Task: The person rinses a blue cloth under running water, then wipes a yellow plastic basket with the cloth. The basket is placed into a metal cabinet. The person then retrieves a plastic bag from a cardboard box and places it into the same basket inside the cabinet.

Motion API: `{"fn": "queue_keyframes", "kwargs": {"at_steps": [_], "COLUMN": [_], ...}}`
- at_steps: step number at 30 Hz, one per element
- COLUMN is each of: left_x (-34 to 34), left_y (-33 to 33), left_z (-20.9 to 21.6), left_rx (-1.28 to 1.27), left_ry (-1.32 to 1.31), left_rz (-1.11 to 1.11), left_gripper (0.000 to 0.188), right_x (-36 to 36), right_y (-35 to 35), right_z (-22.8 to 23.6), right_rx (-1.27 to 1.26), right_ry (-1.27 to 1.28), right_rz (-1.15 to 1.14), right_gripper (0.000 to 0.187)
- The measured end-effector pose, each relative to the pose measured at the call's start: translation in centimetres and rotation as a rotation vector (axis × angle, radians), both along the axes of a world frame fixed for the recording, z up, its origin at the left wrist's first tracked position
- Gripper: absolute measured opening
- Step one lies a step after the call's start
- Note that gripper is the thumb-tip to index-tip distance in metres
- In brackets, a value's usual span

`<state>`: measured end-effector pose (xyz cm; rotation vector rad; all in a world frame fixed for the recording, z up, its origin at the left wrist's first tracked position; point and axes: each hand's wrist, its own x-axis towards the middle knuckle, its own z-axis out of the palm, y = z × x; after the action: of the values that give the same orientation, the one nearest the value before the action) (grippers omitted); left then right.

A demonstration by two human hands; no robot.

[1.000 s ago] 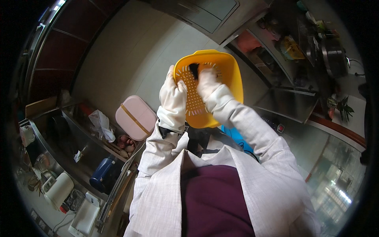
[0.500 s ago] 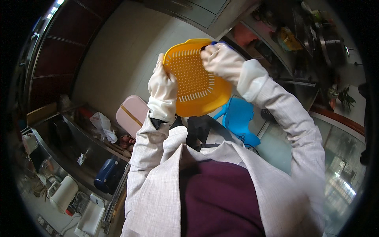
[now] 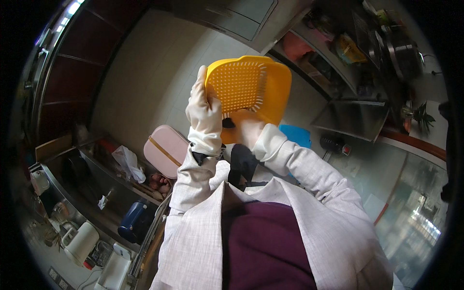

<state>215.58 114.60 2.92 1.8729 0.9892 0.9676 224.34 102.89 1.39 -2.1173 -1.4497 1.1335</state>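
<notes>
Head view: your left hand (image 3: 203, 110) grips the yellow basket (image 3: 276, 89) by its left rim, in front of you above the tiled floor (image 3: 159, 63). Since last frame your right hand (image 3: 249, 128) dropped from the upper right rim to the lower end, fingers around a small black thing (image 3: 228, 123). Pink box (image 3: 173, 142) left, shelves (image 3: 327, 62) upper right.

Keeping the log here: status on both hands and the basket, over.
Left hand gripping yellow basket by left rim. Right hand at its near end, holding dark item, mostly hidden. Nothing visible blocking either hand.
</notes>
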Motion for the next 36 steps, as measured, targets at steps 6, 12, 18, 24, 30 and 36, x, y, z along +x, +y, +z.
{"fn": "queue_keyframes", "kwargs": {"at_steps": [6, 12, 18, 24, 30, 36], "left_x": [-0.5, -1.8, 0.9, 2.7, 5.0, 9.6], "left_y": [0.9, 1.7, -0.7, -1.2, -2.7, -5.1], "left_z": [-0.9, -0.6, -0.2, 0.9, 1.0, 1.4], "left_rx": [-0.125, -0.219, 0.200, -0.169, 0.077, 0.231], "left_ry": [-0.279, -0.092, 0.170, -0.069, 0.016, -0.019], "left_rz": [-0.008, 0.011, -0.177, -0.234, -0.290, -0.465], "left_gripper": [0.058, 0.049, 0.050, 0.039, 0.037, 0.039], "right_x": [-0.4, 8.9, 9.6, 13.3, 11.7, 13.6], "right_y": [-0.6, -1.7, 2.0, -0.4, -6.6, -6.8], "right_z": [-0.4, 5.2, 8.2, 6.4, 9.2, 12.2], "right_rx": [0.275, 0.190, 0.636, 0.082, 0.089, 0.758], "right_ry": [-0.085, -0.788, -1.045, -0.945, -0.535, -1.069], "right_rz": [0.101, 0.646, 0.971, 0.411, 0.411, -0.004], "right_gripper": [0.048, 0.020, 0.016, 0.038, 0.030, 0.045]}}
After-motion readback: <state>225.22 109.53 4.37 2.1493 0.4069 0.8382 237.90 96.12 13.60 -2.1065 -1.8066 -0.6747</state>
